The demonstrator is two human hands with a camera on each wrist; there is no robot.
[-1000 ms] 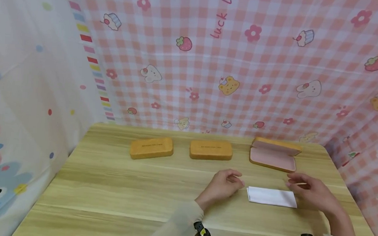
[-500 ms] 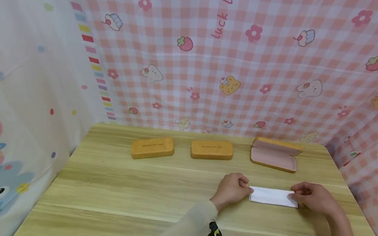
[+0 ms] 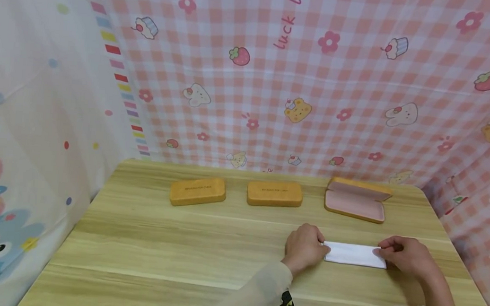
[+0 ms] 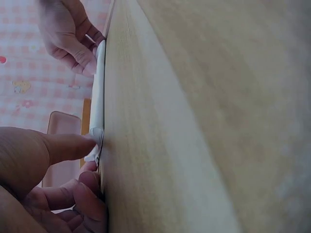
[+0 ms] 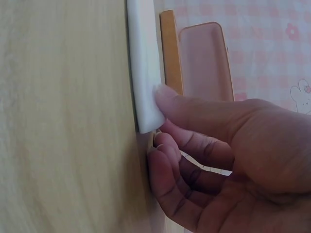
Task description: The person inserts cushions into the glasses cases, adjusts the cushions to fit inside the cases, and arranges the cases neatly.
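White cloth (image 3: 354,255): lower right of the frame, at the table (image 3: 156,260) surface; whether any edge is raised cannot be told. Folding into a narrow strip appears complete. Left hand (image 3: 305,248) pinches one end between thumb and fingers; right hand (image 3: 408,257) pinches the other. Open case (image 3: 354,206), right of centre beyond the cloth: lid up, pink lining bare. Cloth not yet inside, lid not yet closed. Two closed cases (image 3: 274,194), centre and left of centre: shut, contents not visible.
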